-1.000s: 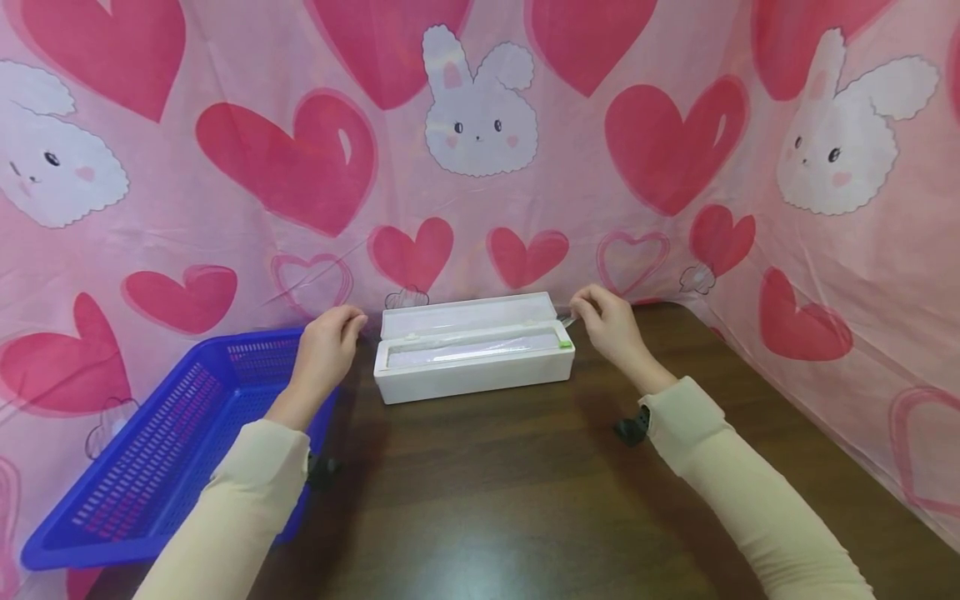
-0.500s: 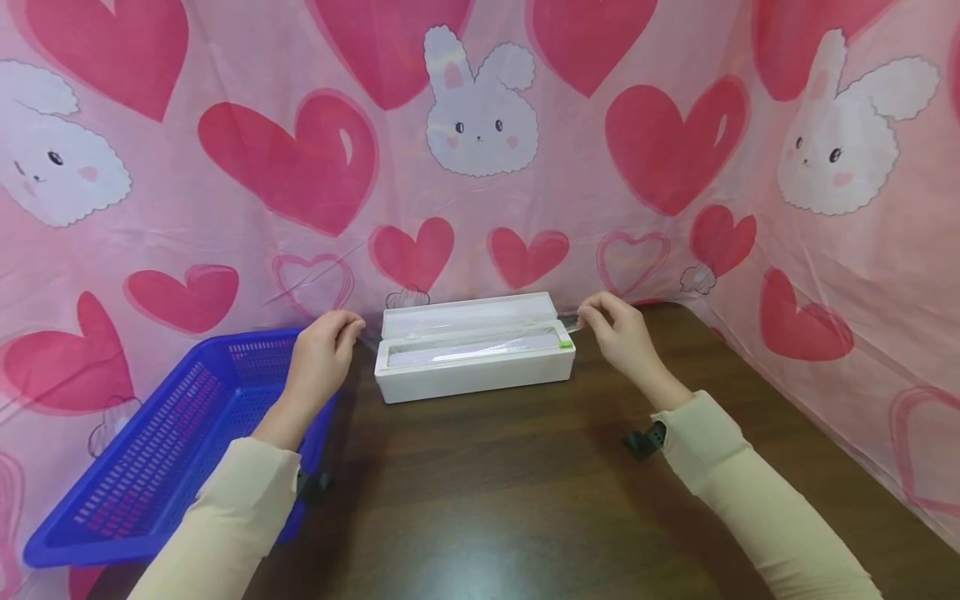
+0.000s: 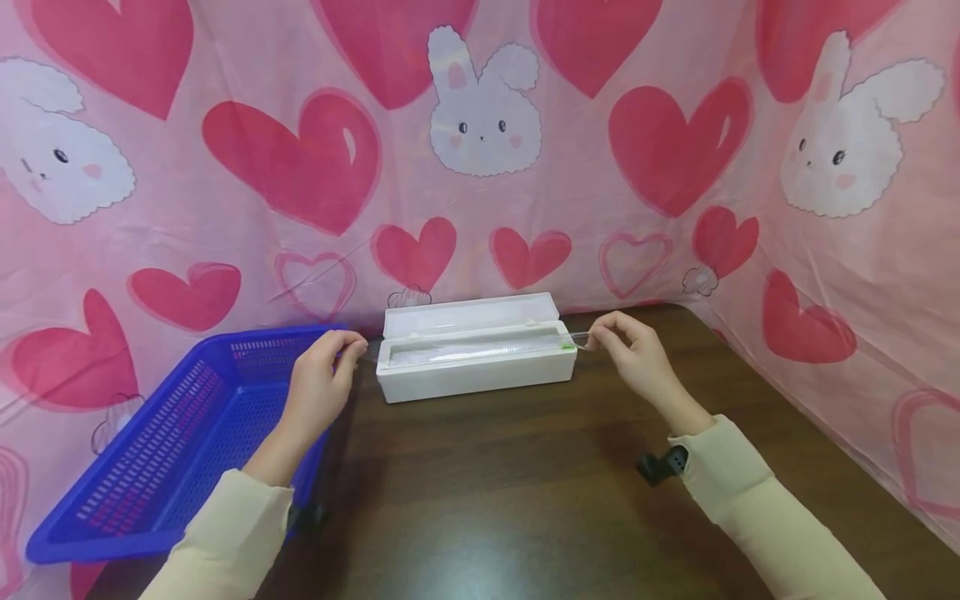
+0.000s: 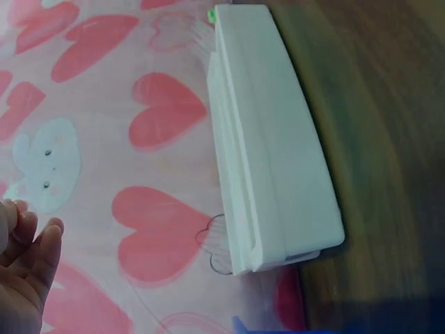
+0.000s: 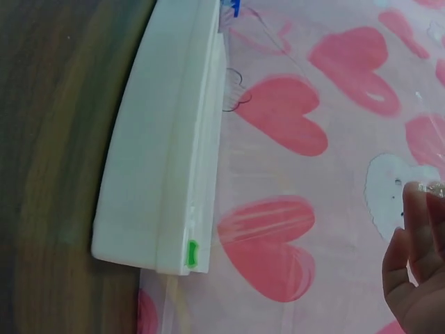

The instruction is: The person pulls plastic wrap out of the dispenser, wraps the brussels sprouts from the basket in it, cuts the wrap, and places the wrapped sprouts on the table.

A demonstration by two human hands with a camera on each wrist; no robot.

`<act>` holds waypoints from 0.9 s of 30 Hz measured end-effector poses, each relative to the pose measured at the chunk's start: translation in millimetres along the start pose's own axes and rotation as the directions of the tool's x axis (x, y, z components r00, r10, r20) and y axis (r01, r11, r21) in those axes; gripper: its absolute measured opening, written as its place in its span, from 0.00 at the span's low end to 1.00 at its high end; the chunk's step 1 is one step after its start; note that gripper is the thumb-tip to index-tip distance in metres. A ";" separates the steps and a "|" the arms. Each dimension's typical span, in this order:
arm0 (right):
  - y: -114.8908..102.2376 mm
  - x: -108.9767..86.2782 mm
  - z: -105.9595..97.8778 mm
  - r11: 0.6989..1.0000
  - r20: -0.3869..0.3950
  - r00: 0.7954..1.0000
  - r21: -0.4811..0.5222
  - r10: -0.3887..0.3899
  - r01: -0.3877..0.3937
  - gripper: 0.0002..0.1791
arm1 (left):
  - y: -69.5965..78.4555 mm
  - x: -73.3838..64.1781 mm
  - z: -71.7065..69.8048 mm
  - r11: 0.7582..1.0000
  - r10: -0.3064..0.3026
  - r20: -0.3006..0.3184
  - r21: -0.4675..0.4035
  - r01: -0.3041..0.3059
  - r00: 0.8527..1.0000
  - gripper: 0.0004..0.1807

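Note:
A long white cling film dispenser [image 3: 480,377] stands at the back of the table with its lid [image 3: 471,314] raised. Clear cling film [image 3: 483,343] stretches over its opening and past both ends. My left hand [image 3: 318,383], off the dispenser's left end, pinches one corner between thumb and fingers. Beyond the right end, the opposite corner is pinched by my right hand [image 3: 639,360]. A small green slider [image 5: 192,254] sits at the dispenser's right end. In the left wrist view, my left fingertips [image 4: 52,233] show at the lower left, apart from the dispenser.
A blue plastic basket [image 3: 112,546] with slotted walls stands left of the dispenser, partly behind my left forearm. The dark wooden table [image 3: 480,483] extends in front. A pink sheet [image 3: 570,192] with hearts and rabbits hangs close behind and along the right.
Both hands have come slightly lower and nearer to me, the right one also outward. The film between them has drawn forward over the dispenser's opening.

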State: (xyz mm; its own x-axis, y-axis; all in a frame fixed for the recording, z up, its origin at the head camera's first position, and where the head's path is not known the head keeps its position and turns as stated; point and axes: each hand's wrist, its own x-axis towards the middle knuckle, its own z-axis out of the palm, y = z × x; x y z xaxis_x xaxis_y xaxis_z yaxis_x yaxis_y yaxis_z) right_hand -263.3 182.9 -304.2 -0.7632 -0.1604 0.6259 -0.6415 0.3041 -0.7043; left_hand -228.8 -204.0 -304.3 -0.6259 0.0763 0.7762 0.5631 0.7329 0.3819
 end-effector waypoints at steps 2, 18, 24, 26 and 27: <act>9.9 -3.2 -3.4 0.999 0.026 1.000 0.030 0.013 -0.013 0.04 | 2.7 -4.6 0.3 1.000 -0.003 0.003 -0.024 0.003 1.000 0.03; 41.2 -36.6 -19.0 0.988 0.335 0.941 0.123 0.044 -0.090 0.06 | 9.7 -49.7 6.7 0.997 0.023 0.093 -0.073 -0.017 0.995 0.08; 53.0 -43.8 -19.9 0.983 0.438 0.899 0.162 0.005 -0.084 0.07 | 9.7 -65.5 8.6 0.996 0.058 0.122 -0.077 -0.049 0.991 0.10; 56.0 -45.8 -18.4 0.981 0.461 0.887 0.164 0.013 -0.100 0.07 | 9.3 -69.7 9.1 0.996 0.053 0.135 -0.073 -0.044 0.989 0.11; 57.5 -46.8 -17.5 0.981 0.471 0.882 0.163 0.021 -0.110 0.07 | 9.0 -71.6 9.5 0.997 0.047 0.146 -0.067 -0.037 0.988 0.11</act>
State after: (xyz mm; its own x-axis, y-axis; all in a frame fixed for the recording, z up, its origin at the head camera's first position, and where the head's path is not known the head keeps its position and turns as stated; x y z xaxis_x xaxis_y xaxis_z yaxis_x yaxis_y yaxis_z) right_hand -263.1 224.3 -368.1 -0.7227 -0.5777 0.3795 -0.5578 0.1632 -0.8138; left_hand -184.1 -196.4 -361.2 -0.6708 0.2084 0.7118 0.6212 0.6822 0.3857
